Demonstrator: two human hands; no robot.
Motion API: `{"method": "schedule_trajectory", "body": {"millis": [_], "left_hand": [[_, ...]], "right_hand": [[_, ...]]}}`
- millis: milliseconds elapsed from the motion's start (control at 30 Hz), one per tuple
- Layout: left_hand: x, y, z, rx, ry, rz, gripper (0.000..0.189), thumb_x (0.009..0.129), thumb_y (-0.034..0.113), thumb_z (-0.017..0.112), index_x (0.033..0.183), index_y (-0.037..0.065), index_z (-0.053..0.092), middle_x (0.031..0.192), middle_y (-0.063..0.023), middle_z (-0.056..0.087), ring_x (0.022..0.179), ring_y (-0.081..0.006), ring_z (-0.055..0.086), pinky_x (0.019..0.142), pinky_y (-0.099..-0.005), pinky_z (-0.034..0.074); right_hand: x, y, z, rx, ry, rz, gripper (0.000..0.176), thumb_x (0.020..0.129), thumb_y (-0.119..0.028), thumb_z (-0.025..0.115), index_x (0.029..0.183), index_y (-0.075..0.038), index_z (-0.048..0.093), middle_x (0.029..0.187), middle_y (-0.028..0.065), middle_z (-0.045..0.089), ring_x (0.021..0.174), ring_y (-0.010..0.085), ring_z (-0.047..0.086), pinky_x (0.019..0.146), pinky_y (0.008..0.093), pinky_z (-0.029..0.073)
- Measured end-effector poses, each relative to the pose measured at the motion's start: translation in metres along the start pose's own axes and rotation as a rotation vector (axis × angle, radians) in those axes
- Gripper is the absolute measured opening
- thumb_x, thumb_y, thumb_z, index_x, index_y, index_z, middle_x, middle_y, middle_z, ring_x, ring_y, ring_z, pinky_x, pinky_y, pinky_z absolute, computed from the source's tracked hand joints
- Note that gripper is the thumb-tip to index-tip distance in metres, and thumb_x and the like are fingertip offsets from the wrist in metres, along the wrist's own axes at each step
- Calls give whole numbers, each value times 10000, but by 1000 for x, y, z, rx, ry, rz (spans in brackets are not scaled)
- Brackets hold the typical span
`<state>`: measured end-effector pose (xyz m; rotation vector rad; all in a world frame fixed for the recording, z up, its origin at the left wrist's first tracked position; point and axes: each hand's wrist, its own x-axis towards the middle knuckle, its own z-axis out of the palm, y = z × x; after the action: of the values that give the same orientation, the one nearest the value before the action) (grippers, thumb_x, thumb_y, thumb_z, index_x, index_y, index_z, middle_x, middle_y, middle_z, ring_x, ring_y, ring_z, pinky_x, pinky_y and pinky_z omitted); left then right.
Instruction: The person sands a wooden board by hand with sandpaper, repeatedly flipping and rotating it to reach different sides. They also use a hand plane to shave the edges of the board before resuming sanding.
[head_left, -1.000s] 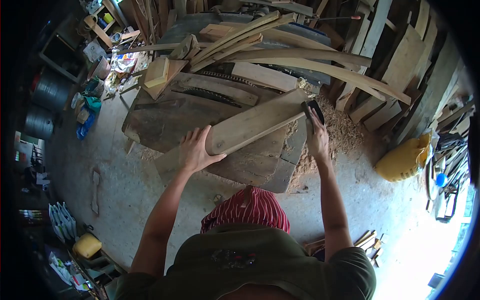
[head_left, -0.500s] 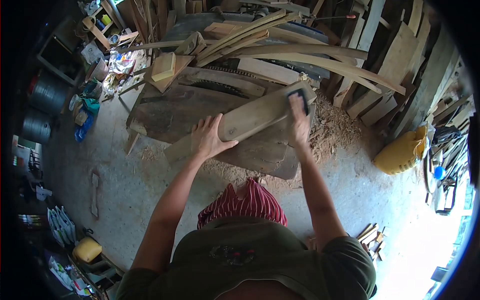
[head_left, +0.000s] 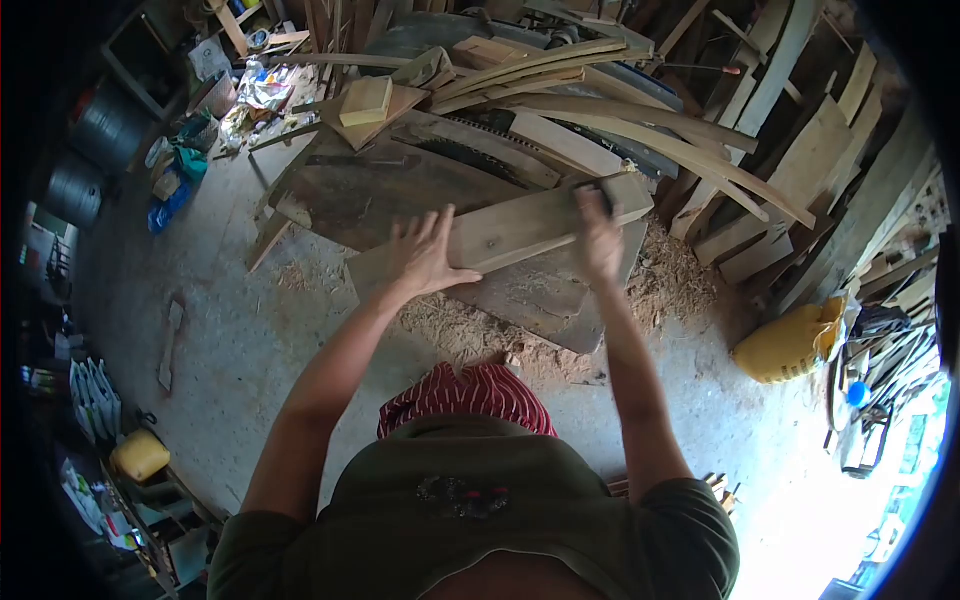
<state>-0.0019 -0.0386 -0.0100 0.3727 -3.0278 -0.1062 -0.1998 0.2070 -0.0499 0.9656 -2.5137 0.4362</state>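
Observation:
A thick wooden board (head_left: 525, 226) lies at a slant across the dark worktable (head_left: 350, 190), its right end higher in view. Across the board's left part, my left hand (head_left: 428, 258) rests flat, fingers spread and thumb along the near edge. My right hand (head_left: 601, 248) is closed on a dark rectangular block (head_left: 594, 197) at the board's right part. Motion blurs that hand and the block, and the block's underside is hidden against the wood.
Behind the board are a saw blade with teeth (head_left: 460, 168), long curved wood strips (head_left: 640, 135) and a small pale block (head_left: 366, 101). Wood shavings (head_left: 680, 280) cover the floor at the right. A yellow sack (head_left: 785, 343) stands farther right, below leaning planks (head_left: 790, 165).
The camera view has shifted, moving the bench and planks within it. My right hand and the dark block remain near the board's right end, turned slightly. My left hand stays on the board.

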Motion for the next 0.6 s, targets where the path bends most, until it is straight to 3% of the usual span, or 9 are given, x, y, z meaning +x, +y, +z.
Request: {"method": "schedule_trajectory", "body": {"millis": [33, 100, 167, 233, 367, 400, 467, 533, 600], "left_hand": [[-11, -9, -6, 85, -6, -32, 1204, 553, 771, 732, 1446, 52, 364, 1417, -184, 425, 1270, -360, 454, 1010, -586, 348], [-32, -34, -5, 85, 25, -41, 1196, 555, 766, 735, 1435, 43, 373, 1382, -179, 451, 1248, -354, 469, 1006, -594, 342], [-43, -40, -6, 77, 62, -52, 1187, 557, 761, 738, 1424, 33, 381, 1348, -175, 478, 1225, -347, 483, 1002, -601, 336], [-42, -36, -9, 34, -53, -114, 1128, 595, 753, 718, 1415, 55, 383, 1276, -167, 518, 1181, -346, 508, 991, -565, 360], [-44, -38, -3, -18, 62, -91, 1087, 585, 737, 732, 1368, 48, 428, 1212, -161, 556, 1125, -337, 541, 962, -533, 376], [-44, -38, -4, -27, 92, -80, 1064, 584, 728, 740, 1347, 49, 445, 1194, -150, 558, 1103, -324, 542, 940, -520, 374], [-47, -35, -3, -47, 119, -73, 1041, 582, 718, 748, 1327, 49, 461, 1177, -139, 559, 1082, -312, 544, 919, -507, 371], [-46, -35, -4, -34, 112, -86, 1047, 574, 714, 756, 1329, 53, 457, 1168, -138, 563, 1067, -307, 554, 925, -496, 374], [-46, -35, -6, -35, 120, -92, 1045, 571, 713, 755, 1323, 46, 471, 1166, -142, 569, 1073, -315, 558, 931, -498, 383]], "right_hand": [[13, 38, 11, 128, -32, 176, 548, 857, -29, 492, 1393, -145, 487, 1446, 41, 486, 1323, 183, 472, 1178, 431, 263], [31, 60, 9, -12, 78, 254, 485, 905, -97, 493, 1388, -138, 492, 1445, 43, 488, 1304, 185, 493, 1148, 417, 315], [26, 49, 44, 83, 58, 324, 454, 945, -204, 504, 1392, -126, 486, 1453, 66, 478, 1312, 189, 486, 1114, 434, 351], [21, -21, 12, 153, -50, 342, 448, 941, -202, 509, 1378, -107, 501, 1447, 91, 482, 1322, 202, 477, 1102, 438, 364], [-3, -76, 2, -188, -241, -340, 514, 905, -82, 504, 1412, -164, 471, 1485, 91, 430, 1353, 201, 436, 1198, 422, 205], [7, -64, -4, -25, -174, -233, 441, 921, -111, 497, 1362, -99, 519, 1432, 125, 488, 1308, 225, 489, 1198, 423, 196], [28, -3, 27, 642, -43, 208, 295, 936, -157, 504, 1192, -82, 630, 1295, 107, 605, 1179, 220, 583, 1147, 429, 301], [58, 29, 10, -82, -21, 84, 212, 930, -205, 524, 1069, -122, 662, 1170, 89, 663, 1103, 210, 625, 1126, 425, 323], [71, 4, 4, -81, -169, 233, 196, 927, -219, 525, 1040, -138, 663, 1106, 84, 684, 1032, 211, 652, 1115, 424, 333]]}}
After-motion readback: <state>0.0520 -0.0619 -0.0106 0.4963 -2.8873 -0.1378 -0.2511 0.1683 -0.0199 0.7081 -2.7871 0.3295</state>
